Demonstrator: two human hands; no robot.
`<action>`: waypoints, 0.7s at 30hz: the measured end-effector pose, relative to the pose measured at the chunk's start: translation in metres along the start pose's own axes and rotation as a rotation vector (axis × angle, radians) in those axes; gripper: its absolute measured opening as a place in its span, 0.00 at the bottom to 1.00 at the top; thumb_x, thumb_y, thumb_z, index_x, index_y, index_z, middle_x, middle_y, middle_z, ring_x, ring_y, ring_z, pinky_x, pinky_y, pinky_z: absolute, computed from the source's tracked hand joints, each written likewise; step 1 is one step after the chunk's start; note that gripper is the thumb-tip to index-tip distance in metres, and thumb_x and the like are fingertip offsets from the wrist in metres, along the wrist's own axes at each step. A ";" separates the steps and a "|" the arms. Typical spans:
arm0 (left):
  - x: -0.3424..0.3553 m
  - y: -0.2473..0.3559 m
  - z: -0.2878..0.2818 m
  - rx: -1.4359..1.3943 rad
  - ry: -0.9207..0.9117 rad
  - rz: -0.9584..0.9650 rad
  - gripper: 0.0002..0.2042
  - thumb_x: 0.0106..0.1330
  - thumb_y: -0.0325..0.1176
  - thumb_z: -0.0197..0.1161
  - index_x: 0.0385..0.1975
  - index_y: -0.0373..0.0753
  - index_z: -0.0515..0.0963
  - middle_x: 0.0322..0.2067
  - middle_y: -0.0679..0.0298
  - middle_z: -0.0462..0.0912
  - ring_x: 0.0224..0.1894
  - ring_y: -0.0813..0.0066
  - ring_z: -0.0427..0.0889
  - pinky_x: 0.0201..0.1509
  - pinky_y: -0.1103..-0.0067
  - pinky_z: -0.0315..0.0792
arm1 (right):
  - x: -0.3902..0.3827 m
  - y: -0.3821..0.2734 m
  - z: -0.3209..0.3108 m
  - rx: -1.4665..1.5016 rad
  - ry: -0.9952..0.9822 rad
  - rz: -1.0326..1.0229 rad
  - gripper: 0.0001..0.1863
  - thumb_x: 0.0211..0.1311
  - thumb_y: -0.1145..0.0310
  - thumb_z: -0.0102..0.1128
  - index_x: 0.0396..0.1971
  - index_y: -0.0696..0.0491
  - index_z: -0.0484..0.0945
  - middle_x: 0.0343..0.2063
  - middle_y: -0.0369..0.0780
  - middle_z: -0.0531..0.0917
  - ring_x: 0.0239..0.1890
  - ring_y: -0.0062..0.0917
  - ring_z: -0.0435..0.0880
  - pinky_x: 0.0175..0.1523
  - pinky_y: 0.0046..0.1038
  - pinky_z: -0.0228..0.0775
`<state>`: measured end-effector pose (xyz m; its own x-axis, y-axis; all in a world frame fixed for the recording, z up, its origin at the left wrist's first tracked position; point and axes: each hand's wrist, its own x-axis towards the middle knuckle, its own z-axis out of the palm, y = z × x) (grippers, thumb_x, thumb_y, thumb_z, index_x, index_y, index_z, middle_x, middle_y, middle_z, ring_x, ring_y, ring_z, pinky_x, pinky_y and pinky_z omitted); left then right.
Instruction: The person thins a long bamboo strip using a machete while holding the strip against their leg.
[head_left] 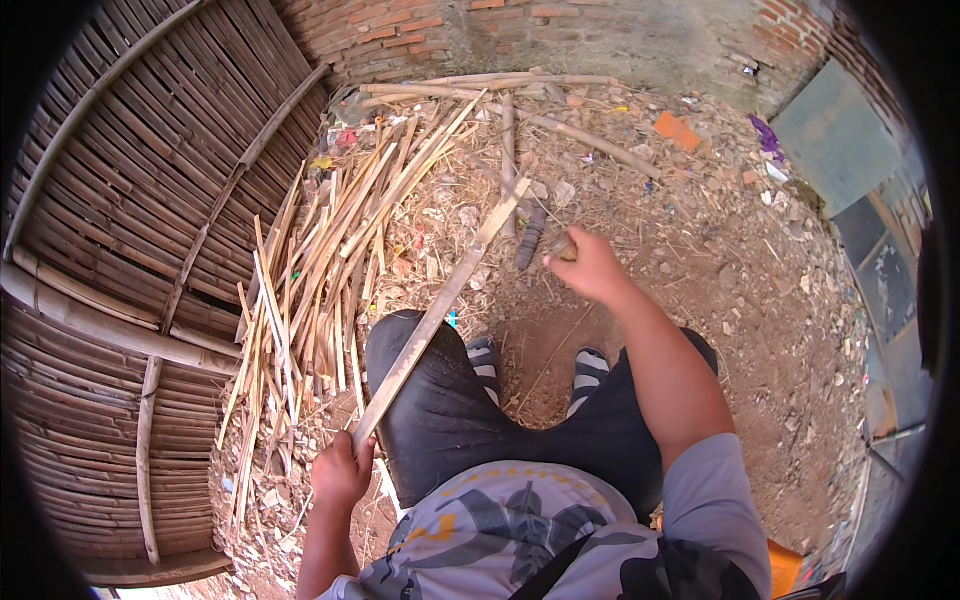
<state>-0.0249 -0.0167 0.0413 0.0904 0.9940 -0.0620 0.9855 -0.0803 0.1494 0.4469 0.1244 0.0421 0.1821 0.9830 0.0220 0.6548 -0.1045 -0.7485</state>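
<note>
A long, flat split bamboo strip (pixel 430 325) slants over my left thigh, its far end up and to the right. My left hand (pixel 342 470) is closed around its near end. My right hand (pixel 590 268) is closed in a fist to the right of the strip's far part, apart from it. A small brownish piece shows at its fingers, too unclear to name. Just left of that fist is a dark, ridged, rod-like object (pixel 531 238), which appears to lie on the ground; whether it touches the hand is hard to tell.
A heap of thin bamboo strips (pixel 340 235) lies to the left, beside a bamboo slat wall (pixel 130 180). Bamboo poles (pixel 590 142) rest on the littered ground near a brick wall (pixel 560 40). Grey panels (pixel 840 135) lean at the right.
</note>
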 end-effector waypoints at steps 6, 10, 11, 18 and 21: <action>-0.001 0.004 0.004 0.003 -0.001 -0.002 0.21 0.71 0.51 0.60 0.31 0.36 0.71 0.22 0.44 0.81 0.27 0.39 0.83 0.31 0.53 0.75 | -0.029 -0.038 0.023 -0.436 -0.208 -0.421 0.13 0.60 0.65 0.64 0.44 0.50 0.80 0.29 0.46 0.86 0.32 0.40 0.87 0.40 0.44 0.78; -0.002 -0.003 0.009 -0.021 -0.031 0.020 0.21 0.71 0.51 0.60 0.31 0.36 0.71 0.22 0.44 0.81 0.27 0.38 0.82 0.31 0.52 0.75 | -0.004 0.001 0.024 -0.452 -0.175 -0.114 0.16 0.57 0.70 0.62 0.47 0.47 0.81 0.36 0.47 0.86 0.42 0.43 0.87 0.45 0.46 0.79; 0.002 -0.005 0.010 -0.025 -0.021 0.044 0.21 0.71 0.52 0.60 0.31 0.35 0.71 0.22 0.45 0.81 0.26 0.39 0.83 0.30 0.53 0.76 | 0.000 0.016 0.018 -0.436 -0.131 -0.056 0.16 0.57 0.70 0.62 0.47 0.47 0.82 0.37 0.47 0.86 0.43 0.43 0.87 0.45 0.46 0.79; 0.000 -0.003 0.003 0.002 -0.043 0.030 0.22 0.71 0.52 0.60 0.31 0.35 0.71 0.23 0.44 0.82 0.27 0.39 0.83 0.31 0.52 0.76 | -0.014 -0.020 0.006 -0.411 -0.089 -0.183 0.12 0.56 0.70 0.64 0.41 0.49 0.81 0.35 0.46 0.86 0.41 0.43 0.87 0.44 0.46 0.79; 0.001 0.001 0.010 -0.013 -0.012 0.043 0.22 0.71 0.53 0.60 0.31 0.36 0.71 0.23 0.44 0.82 0.27 0.39 0.83 0.31 0.52 0.76 | -0.029 -0.032 0.026 -0.527 -0.204 -0.424 0.11 0.55 0.71 0.64 0.39 0.50 0.80 0.33 0.45 0.86 0.39 0.44 0.87 0.42 0.46 0.79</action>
<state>-0.0225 -0.0164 0.0310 0.1346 0.9886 -0.0675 0.9788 -0.1220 0.1648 0.4012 0.1032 0.0484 -0.2748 0.9584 0.0772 0.9162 0.2854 -0.2813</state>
